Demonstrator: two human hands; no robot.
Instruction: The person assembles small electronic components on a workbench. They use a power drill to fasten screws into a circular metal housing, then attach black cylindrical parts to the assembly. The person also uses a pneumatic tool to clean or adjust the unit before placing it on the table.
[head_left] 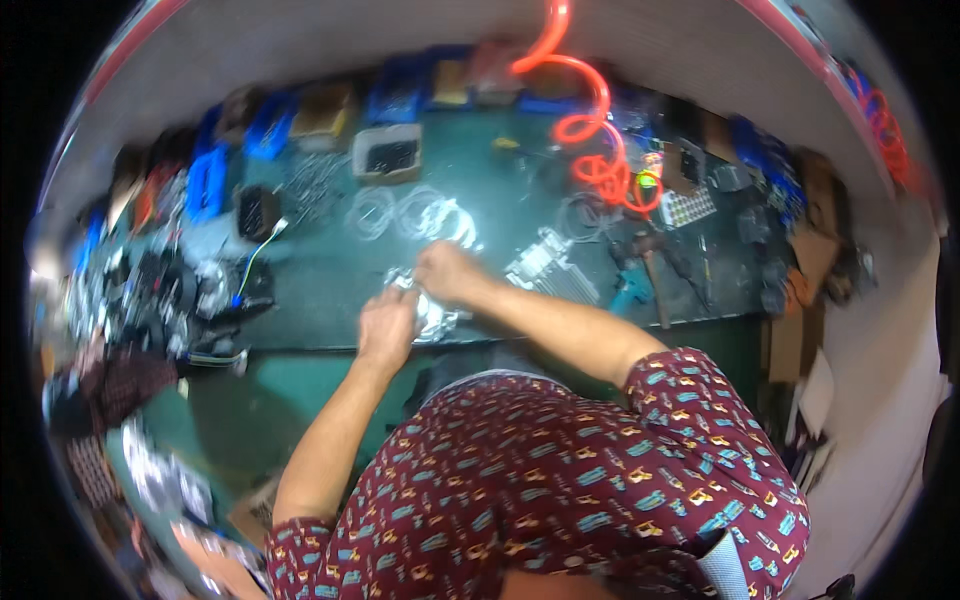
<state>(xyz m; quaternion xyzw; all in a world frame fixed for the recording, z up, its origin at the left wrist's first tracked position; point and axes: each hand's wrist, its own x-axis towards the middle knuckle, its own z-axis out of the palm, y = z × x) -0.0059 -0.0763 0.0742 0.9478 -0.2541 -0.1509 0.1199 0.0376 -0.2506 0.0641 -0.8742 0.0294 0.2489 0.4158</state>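
Observation:
A shiny silver metal part point(432, 320) lies at the front edge of the green workbench, partly covered by my hands. My left hand point(387, 322) is closed at its left side, its fingertips on the metal. Just above the part, my right hand point(447, 273) is curled with fingers pressed together; what it pinches, if anything, is hidden. Right of my right hand lie more silver metal pieces point(540, 257), one of them finned. Behind my hands are coils of clear tubing point(435, 215).
A red coiled air hose point(600, 120) hangs over the bench. A hammer point(652, 275) and a teal power tool point(630, 290) lie on the right. A white box of black parts point(388, 153) and blue bins point(207, 185) stand behind. Cables and black parts crowd the left.

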